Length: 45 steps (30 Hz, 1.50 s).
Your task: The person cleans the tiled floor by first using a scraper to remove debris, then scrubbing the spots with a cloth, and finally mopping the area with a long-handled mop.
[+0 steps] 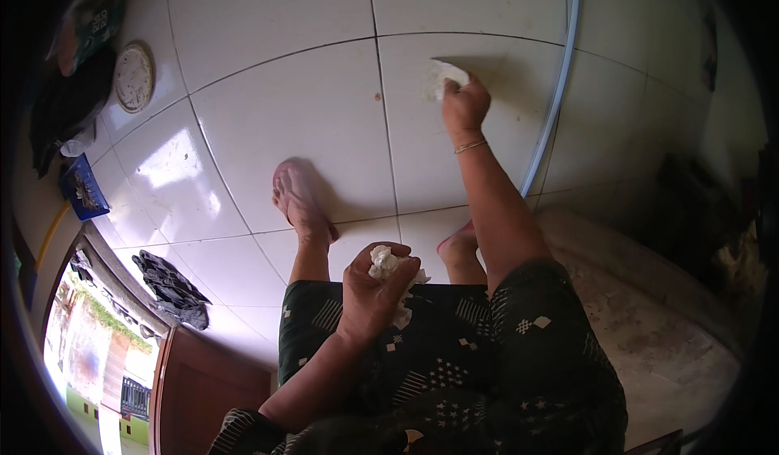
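My left hand [375, 288] is closed in front of my lap, its fingers wrapped round a crumpled white tissue [388, 262]. Loose ends of the tissue stick out past the fingers, and a bit hangs below. Reaching far forward, my right hand [465, 107] grips a white piece of tissue [445, 76] against the tiled floor [284, 122]. That piece is partly blurred, and part of it is hidden under the fingers. A thin bracelet [470, 145] circles the right wrist. Between the arms are my feet [299, 199], in sandals on the tiles.
A pale blue pipe [555, 106] runs along the floor to the right. At left lie a round white lid [134, 77], a dark bag [69, 106], a blue dustpan [83, 187] and a crumpled black cloth [169, 288]. A brown door [207, 398] stands beside a bright doorway. A pale surface [649, 325] is at right.
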Motion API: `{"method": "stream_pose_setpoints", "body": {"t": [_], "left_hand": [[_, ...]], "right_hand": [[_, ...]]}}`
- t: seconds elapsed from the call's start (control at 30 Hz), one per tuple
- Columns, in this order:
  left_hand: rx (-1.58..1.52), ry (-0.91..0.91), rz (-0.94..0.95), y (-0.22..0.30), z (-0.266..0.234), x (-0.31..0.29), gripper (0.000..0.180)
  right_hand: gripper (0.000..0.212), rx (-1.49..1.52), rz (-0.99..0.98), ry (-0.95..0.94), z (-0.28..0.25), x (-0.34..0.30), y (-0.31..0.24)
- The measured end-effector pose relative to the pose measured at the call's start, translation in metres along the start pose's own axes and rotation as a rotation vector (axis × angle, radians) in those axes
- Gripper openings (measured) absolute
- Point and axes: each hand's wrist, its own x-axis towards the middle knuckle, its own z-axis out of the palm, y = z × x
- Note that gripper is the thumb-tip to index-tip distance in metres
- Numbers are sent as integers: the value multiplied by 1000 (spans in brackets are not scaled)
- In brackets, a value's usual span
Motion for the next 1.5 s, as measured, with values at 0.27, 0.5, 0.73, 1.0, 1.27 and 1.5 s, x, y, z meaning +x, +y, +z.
{"method": "stream_pose_setpoints", "body": {"t": [0.27,0.5,0.73,1.0,1.27,1.5], "left_hand": [[58,-4,3,0,5,1,20],[44,-11,-9,-1,4,2,21],[20,-3,-16,0,2,1,21],[54,-12,0,0,1,0,18],[30,-30,-2,1,-3,-3,19],[-21,-37,-7,2,-4,-4,18]], "right_hand": [[16,-6,-108,30,-9,-14,-39],[15,-143,-9,-185,-12,-9,-34],[11,-144,-186,-221,-18,-3,-46],[14,-140,-52,-329,-16,2,-50],[25,-120,-72,-324,-9,4,-50],[25,-43,-210,-483,-10,24,-33]]}}
